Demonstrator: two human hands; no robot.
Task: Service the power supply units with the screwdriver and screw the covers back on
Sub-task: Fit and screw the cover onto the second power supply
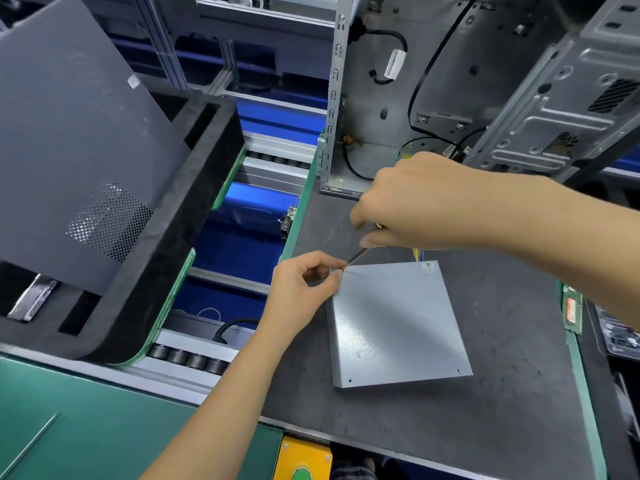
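Our right hand [408,202] grips the screwdriver [358,255]; just below it, our left hand [304,285] pinches at the tip, on the power supply unit's [398,323] far-left corner. A tilted shaft could slip and drop the screw.

An open computer case [450,81] stands at the back of a dark mat [450,410]. A grey panel [76,150] leans in a foam tray [166,237] left, across the rollers [188,358].
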